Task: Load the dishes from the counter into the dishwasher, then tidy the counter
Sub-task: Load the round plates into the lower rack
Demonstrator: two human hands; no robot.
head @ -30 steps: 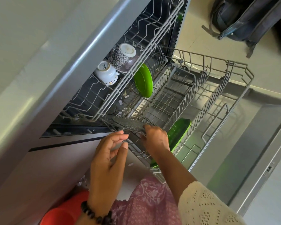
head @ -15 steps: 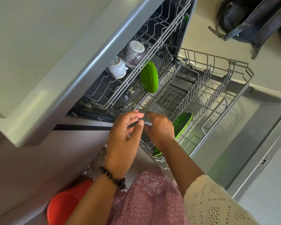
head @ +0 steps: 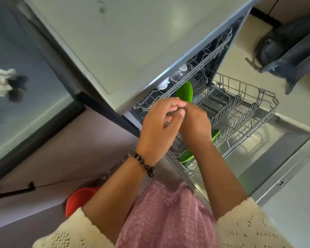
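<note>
Both hands were bunched together right over the near edge of the pulled-out lower rack [head: 243, 111]. The left hand [head: 159, 126] had its fingers curled in toward the right hand [head: 195, 124], and there was a little grey sliver of something pinched between them, but honestly it was way too hidden to say what it was. The right hand's fingers were curled around it too, mostly out of sight behind its own back, so I couldn't tell how much of the holding it did.

Just behind the knuckles a green plate [head: 185, 91] stood on edge at the back of the rack, its lower part covered by the hands. Another green dish [head: 215, 133] peeked out from under the right wrist, only slivers showing. Up in the top rack [head: 200, 67] there were a couple of white cups [head: 164, 84], blurry and half tucked under the counter [head: 132, 42].

Further out, the open dishwasher door [head: 268, 151] lay flat, a red bowl-ish thing [head: 79, 199] sat by the left sleeve, cut off by the arm, and a dark backpack [head: 290, 51] lay on the floor.
</note>
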